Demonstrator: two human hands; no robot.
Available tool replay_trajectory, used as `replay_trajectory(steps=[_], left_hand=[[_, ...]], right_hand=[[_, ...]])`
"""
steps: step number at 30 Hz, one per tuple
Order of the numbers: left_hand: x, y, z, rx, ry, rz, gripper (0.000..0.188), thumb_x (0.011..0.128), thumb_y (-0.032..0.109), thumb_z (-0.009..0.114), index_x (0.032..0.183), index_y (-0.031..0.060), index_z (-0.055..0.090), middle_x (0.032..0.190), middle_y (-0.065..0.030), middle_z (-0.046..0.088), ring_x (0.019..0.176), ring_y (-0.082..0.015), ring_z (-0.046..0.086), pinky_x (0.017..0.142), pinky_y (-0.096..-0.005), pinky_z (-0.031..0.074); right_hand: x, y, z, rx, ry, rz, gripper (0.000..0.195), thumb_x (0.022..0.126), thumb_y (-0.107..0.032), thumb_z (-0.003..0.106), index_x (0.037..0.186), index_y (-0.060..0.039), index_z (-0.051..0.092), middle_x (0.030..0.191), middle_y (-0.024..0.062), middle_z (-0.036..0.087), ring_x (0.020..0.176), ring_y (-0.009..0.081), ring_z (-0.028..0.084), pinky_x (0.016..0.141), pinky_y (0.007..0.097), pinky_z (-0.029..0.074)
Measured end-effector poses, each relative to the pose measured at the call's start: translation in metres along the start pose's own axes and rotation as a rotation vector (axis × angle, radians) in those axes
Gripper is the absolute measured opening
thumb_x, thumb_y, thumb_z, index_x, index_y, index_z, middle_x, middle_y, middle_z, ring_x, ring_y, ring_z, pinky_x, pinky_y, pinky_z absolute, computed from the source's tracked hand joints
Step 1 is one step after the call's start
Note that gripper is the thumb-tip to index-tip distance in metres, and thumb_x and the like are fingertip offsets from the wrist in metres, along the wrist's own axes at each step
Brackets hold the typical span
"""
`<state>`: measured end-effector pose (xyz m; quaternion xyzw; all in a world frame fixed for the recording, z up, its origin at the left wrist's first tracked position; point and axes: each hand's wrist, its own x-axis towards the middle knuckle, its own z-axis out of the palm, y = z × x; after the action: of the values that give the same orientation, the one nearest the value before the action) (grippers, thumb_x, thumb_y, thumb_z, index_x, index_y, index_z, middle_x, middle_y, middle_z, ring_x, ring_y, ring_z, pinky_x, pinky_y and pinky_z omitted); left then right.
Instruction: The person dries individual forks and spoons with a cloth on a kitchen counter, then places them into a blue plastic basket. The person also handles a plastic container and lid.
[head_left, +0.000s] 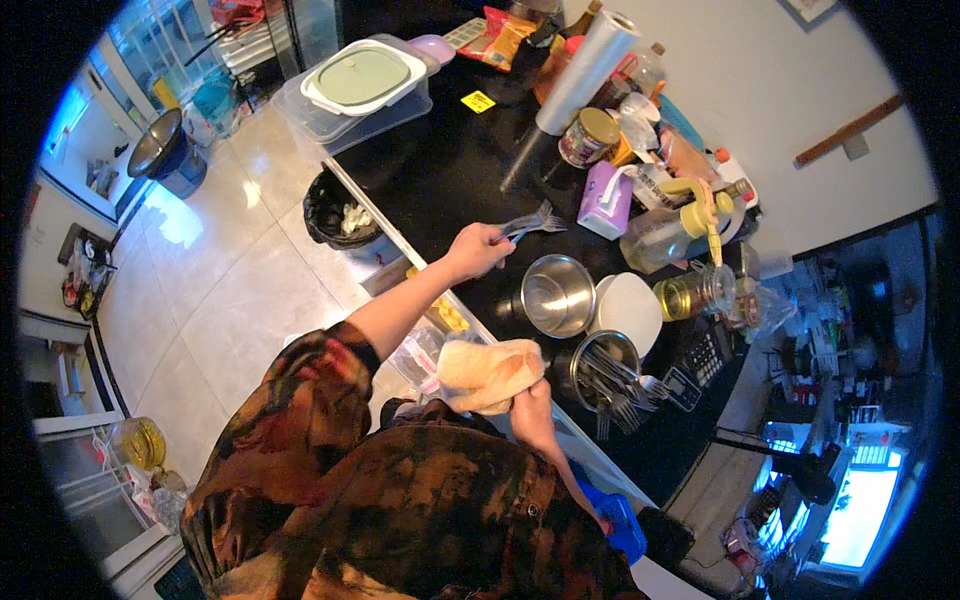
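Several metal forks (536, 220) are gripped in my left hand (480, 249), their tines pointing right over the black countertop (442, 165). My right hand (532, 409) holds a folded cream-coloured cloth (487, 371) near the counter's front edge. To the right of the cloth, a round steel container (574, 375) holds several forks (619, 390) that lean out over its rim. Behind it are an empty-looking steel bowl (559, 296) and a white plate or lid (628, 311).
A plastic pitcher (660, 236), a purple tissue pack (604, 199), a lidded jar (589, 137) and a roll of plastic film (589, 71) crowd the wall side. Lidded containers (364, 77) stand at the far left end. Below the front edge are a lined bin (330, 217) and an open drawer (416, 352).
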<state>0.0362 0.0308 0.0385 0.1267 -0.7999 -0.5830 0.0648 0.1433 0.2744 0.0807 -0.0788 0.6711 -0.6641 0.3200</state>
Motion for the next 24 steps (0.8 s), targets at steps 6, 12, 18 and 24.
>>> replay_trajectory(steps=[6, 12, 18, 24], left_hand=[[-0.123, 0.042, -0.022, -0.306, -0.003, -0.06, 0.028, 0.086, 0.025, 0.054, 0.071, 0.0034, 0.062, 0.051, 0.0, 0.051, 0.047, -0.0063, 0.047, 0.043, -0.0225, 0.037], [-0.217, 0.06, -0.009, -0.135, 0.136, 0.034, 0.017, 0.083, 0.014, 0.056, 0.082, -0.0025, 0.06, 0.058, -0.0033, 0.054, 0.052, -0.0066, 0.048, 0.047, -0.0241, 0.04], [-0.253, 0.058, -0.051, -0.584, -0.081, -0.338, 0.02, 0.088, 0.019, 0.052, 0.074, 0.004, 0.055, 0.044, 0.0018, 0.039, 0.038, -0.005, 0.032, 0.036, -0.0218, 0.024], [-0.267, 0.047, -0.047, -1.471, -0.201, -0.564, 0.024, 0.094, 0.027, 0.039, 0.082, 0.0083, 0.047, 0.042, 0.0061, 0.027, 0.035, -0.0044, 0.022, 0.034, -0.0205, 0.018]], right_hand=[[0.022, -0.021, 0.026, 0.529, 0.06, -0.114, 0.035, 0.09, -0.02, 0.047, 0.119, -0.0013, 0.043, 0.117, 0.0085, 0.049, 0.105, 0.0213, 0.05, 0.093, 0.0355, 0.039], [0.042, -0.008, 0.052, 0.406, 0.038, -0.028, 0.017, 0.087, -0.008, 0.048, 0.099, 0.0031, 0.054, 0.098, 0.0102, 0.059, 0.087, 0.0186, 0.058, 0.077, 0.0312, 0.048], [0.048, -0.023, 0.04, 0.527, 0.148, 0.031, 0.027, 0.091, -0.022, 0.044, 0.107, -0.0003, 0.048, 0.106, 0.0113, 0.055, 0.097, 0.0235, 0.055, 0.082, 0.0366, 0.047], [0.032, -0.021, 0.046, 0.683, -0.374, 0.177, 0.046, 0.087, -0.039, 0.049, 0.119, -0.0071, 0.043, 0.117, 0.0092, 0.05, 0.105, 0.023, 0.051, 0.091, 0.0395, 0.043]])
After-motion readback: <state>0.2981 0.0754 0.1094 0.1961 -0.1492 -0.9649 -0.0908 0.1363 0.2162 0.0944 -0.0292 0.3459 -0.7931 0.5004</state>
